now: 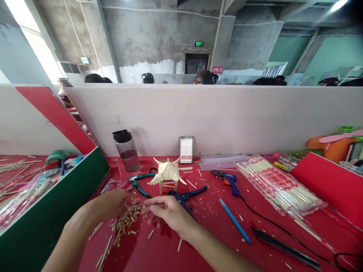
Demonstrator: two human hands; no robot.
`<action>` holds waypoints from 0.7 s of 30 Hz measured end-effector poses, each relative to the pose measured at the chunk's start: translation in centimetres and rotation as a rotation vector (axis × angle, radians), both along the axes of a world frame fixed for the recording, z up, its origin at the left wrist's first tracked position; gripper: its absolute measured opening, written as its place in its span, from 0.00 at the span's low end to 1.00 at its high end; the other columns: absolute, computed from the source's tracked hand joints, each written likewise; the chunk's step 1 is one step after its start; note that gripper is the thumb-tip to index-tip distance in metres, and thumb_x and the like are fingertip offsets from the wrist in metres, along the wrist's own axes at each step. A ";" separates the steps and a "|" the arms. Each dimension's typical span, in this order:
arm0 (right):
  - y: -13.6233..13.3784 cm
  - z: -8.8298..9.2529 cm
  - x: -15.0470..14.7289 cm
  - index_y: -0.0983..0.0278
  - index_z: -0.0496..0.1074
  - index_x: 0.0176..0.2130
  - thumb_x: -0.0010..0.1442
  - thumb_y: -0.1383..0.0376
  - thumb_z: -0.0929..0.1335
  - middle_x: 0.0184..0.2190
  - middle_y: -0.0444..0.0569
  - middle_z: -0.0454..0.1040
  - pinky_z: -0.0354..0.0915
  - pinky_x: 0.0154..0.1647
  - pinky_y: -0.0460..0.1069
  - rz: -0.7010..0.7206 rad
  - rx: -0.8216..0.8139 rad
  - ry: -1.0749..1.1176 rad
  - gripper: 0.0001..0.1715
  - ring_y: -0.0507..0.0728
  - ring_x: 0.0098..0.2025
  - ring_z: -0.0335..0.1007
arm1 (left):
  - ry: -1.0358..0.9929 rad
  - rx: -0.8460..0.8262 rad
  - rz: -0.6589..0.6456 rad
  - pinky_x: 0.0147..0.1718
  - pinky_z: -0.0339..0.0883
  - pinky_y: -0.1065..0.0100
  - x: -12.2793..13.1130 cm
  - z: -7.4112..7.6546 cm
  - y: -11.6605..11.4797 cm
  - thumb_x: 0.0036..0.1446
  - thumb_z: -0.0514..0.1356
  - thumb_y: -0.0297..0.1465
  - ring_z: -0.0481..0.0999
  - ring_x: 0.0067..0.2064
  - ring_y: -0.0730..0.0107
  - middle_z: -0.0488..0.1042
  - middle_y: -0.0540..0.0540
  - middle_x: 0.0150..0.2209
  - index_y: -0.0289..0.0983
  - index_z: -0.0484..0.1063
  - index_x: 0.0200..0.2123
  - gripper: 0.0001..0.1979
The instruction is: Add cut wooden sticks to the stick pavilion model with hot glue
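My right hand (pixel 170 214) reaches in above the red tabletop with its fingers stretched out and nothing in its grasp. Its fingertips are beside a heap of short cut wooden stick pieces (pixel 124 223). My left hand (pixel 120 201) is on the heap's far left side; its fingers are blurred and partly hidden. Just beyond the hands stands a small pavilion model (pixel 168 172) made of pale sticks, with a ribbed roof on legs. Green-handled pliers (pixel 141 190) lie left of the model. A dark blue hand cutter (pixel 195 193) lies partly behind my right hand.
On the right are a blue glue gun (pixel 233 185) with a black cord, a blue pen (pixel 235 221), a long black tool (pixel 285 247) and bagged sticks (pixel 279 185). A water bottle (pixel 128 153) and phone (pixel 186 150) stand by the white partition (pixel 227 117). A green board (pixel 56 206) borders the left.
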State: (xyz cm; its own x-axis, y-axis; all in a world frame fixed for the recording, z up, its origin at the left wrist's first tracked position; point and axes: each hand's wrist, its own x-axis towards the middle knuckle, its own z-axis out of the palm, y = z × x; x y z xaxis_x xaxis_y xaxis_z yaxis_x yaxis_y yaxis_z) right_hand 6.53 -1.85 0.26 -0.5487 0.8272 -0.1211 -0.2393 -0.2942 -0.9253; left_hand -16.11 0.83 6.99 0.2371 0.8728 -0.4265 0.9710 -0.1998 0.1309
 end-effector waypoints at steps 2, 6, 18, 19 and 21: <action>0.1 0.2 0.2 0.68 0.79 0.40 0.48 0.47 0.76 0.32 0.52 0.81 0.61 0.21 0.43 -0.004 0.014 -0.016 0.31 0.51 0.25 0.72 | -0.005 -0.053 0.027 0.32 0.66 0.70 0.0 0.0 0.0 0.53 0.55 0.22 0.80 0.38 0.60 0.83 0.46 0.36 0.38 0.78 0.40 0.15; 0.0 0.5 0.3 0.67 0.75 0.32 0.46 0.46 0.77 0.29 0.49 0.80 0.59 0.21 0.43 -0.020 0.025 -0.067 0.28 0.50 0.24 0.71 | -0.006 -0.031 0.043 0.32 0.63 0.72 0.7 1.0 -0.4 0.53 0.54 0.20 0.79 0.38 0.63 0.83 0.46 0.35 0.37 0.77 0.38 0.14; 0.2 0.3 0.6 0.67 0.75 0.31 0.58 0.43 0.70 0.17 0.41 0.69 0.54 0.20 0.43 0.008 0.112 -0.153 0.28 0.47 0.18 0.58 | 0.126 -0.133 0.185 0.30 0.68 0.62 0.0 0.4 -0.8 0.48 0.61 0.31 0.82 0.32 0.53 0.82 0.41 0.25 0.39 0.71 0.14 0.13; 0.2 0.3 0.6 0.67 0.76 0.33 0.58 0.46 0.70 0.17 0.41 0.70 0.54 0.20 0.43 0.005 0.108 -0.141 0.26 0.47 0.18 0.58 | 0.121 -0.211 0.217 0.30 0.70 0.62 -0.1 -0.1 -0.8 0.44 0.62 0.29 0.83 0.32 0.51 0.82 0.40 0.25 0.39 0.70 0.11 0.13; 0.2 0.4 0.5 0.66 0.75 0.36 0.59 0.51 0.69 0.19 0.42 0.72 0.54 0.20 0.43 -0.006 0.077 -0.112 0.20 0.47 0.17 0.58 | 0.089 -0.298 0.301 0.31 0.73 0.61 0.0 -1.2 -0.9 0.38 0.64 0.27 0.83 0.33 0.50 0.82 0.41 0.23 0.39 0.68 0.09 0.12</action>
State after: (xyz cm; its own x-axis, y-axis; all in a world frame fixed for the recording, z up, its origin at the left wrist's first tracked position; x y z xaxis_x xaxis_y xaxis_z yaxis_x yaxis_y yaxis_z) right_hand 7.00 -1.64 0.67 -0.5301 0.8398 -0.1167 -0.1353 -0.2196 -0.9662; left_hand -16.12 -0.06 5.79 -0.0589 0.7328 -0.6779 0.9903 0.1283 0.0526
